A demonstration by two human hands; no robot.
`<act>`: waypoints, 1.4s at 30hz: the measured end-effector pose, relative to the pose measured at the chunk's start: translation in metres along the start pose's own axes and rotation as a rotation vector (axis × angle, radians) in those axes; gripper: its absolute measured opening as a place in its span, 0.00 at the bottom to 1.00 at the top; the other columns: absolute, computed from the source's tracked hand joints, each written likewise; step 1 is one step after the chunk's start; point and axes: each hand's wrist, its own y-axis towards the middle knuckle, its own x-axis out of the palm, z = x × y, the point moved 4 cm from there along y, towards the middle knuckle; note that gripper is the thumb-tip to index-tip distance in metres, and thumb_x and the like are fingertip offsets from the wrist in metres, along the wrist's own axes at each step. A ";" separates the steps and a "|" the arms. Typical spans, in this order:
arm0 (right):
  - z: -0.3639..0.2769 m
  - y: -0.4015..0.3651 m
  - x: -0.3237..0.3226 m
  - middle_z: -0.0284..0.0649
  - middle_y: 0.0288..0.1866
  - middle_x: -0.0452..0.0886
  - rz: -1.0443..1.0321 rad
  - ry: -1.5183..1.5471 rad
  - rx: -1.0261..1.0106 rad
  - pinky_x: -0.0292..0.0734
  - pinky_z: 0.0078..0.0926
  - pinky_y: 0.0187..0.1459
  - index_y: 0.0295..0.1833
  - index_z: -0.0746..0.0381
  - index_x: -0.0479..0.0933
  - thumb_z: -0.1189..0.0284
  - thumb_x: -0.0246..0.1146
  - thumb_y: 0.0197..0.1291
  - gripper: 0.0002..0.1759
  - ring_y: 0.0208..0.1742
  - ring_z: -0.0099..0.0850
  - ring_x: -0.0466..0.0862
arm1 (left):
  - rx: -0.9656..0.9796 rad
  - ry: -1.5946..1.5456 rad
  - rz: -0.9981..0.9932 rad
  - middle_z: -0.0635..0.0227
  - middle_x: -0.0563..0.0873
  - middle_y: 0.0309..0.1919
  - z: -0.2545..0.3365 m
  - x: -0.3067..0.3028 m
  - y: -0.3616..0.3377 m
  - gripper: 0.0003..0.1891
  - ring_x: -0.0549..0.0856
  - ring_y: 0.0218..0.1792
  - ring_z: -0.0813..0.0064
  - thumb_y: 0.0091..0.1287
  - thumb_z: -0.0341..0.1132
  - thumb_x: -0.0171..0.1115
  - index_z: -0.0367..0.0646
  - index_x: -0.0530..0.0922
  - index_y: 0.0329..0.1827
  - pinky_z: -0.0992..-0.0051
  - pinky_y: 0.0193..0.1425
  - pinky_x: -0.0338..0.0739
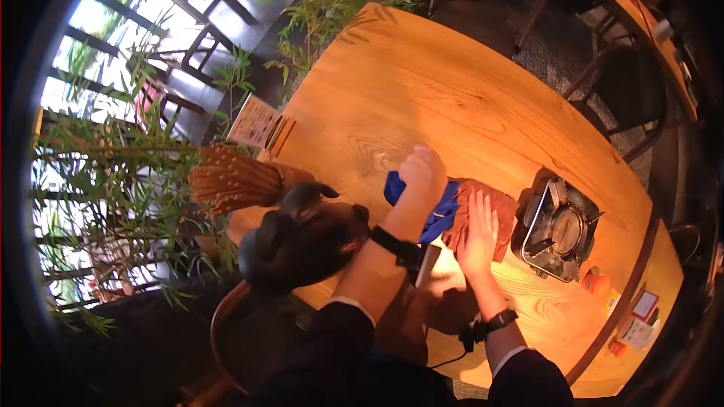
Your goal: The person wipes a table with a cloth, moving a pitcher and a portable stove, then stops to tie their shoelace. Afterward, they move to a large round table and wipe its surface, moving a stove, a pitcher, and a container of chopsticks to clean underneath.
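Note:
A folded brown cloth (504,215) and a blue cloth (443,215) lie side by side on the wooden table (467,98). My left hand (422,168) is closed in a fist at the far edge of the blue cloth, seemingly gripping it. The fingertips are turned away, and my forearm covers part of that cloth. Flat on the brown cloth rests my right hand (480,235), its fingers stretched out and pointing away from me. Both wrists wear black straps.
Right of the cloths stands a portable gas stove (562,230). At left are a dark rounded pot-like object (302,237), a bundle of chopsticks (237,179) and a menu stand (256,122). An orange container (596,283) sits near the right edge. Chairs and bamboo plants surround the table.

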 end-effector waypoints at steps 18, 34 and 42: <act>-0.122 0.196 0.104 0.45 0.76 0.66 -0.178 -0.032 -0.726 0.57 0.45 0.75 0.72 0.59 0.67 0.75 0.49 0.64 0.29 0.78 0.41 0.63 | 0.000 -0.767 -0.535 0.65 0.85 0.26 -0.253 -0.114 -0.318 0.11 0.87 0.28 0.63 0.61 0.29 0.62 0.43 0.75 0.46 0.66 0.33 0.81; -0.224 0.324 0.170 0.45 0.74 0.69 -0.256 0.060 -0.907 0.58 0.46 0.75 0.71 0.60 0.68 0.81 0.53 0.57 0.32 0.77 0.41 0.65 | -0.483 -0.366 -0.220 0.46 0.86 0.33 -0.372 -0.051 -0.238 0.37 0.86 0.33 0.48 0.66 0.39 0.58 0.28 0.57 0.74 0.57 0.35 0.79; -0.182 0.286 0.117 0.44 0.74 0.69 -0.538 0.055 -1.026 0.55 0.49 0.76 0.69 0.60 0.70 0.80 0.57 0.56 0.31 0.77 0.40 0.64 | -0.442 -0.440 -0.181 0.50 0.85 0.51 -0.346 -0.051 -0.222 0.20 0.83 0.54 0.52 0.64 0.35 0.60 0.39 0.80 0.58 0.61 0.60 0.75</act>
